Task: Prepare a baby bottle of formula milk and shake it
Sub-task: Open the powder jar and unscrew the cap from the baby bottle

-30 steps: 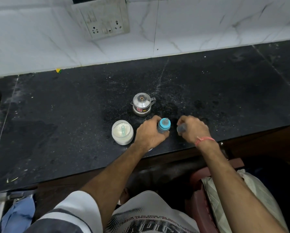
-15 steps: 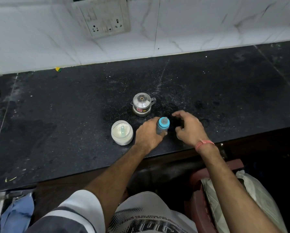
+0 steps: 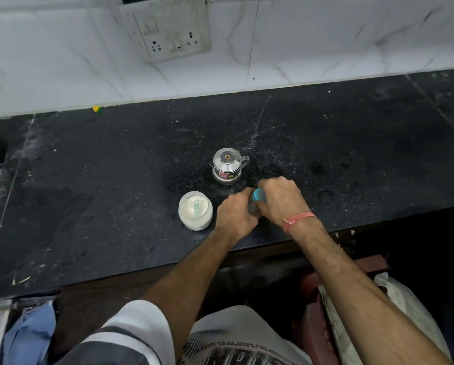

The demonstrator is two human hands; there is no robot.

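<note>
Left hand (image 3: 236, 216) grips the bottle (image 3: 254, 206), right hand (image 3: 281, 200) clamps its blue cap (image 3: 258, 194). I'd hold the base steady and twist slowly

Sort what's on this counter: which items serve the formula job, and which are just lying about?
In use: small baby bottle with blue collar, held by left hand and right hand; open white powder jar with scoop; small steel lidded pot.

Lying about: yellow-green scrap; wall socket panel.

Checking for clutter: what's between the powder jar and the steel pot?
Head view: only bare black counter between the powder jar and the steel pot; nothing lies there.
</note>
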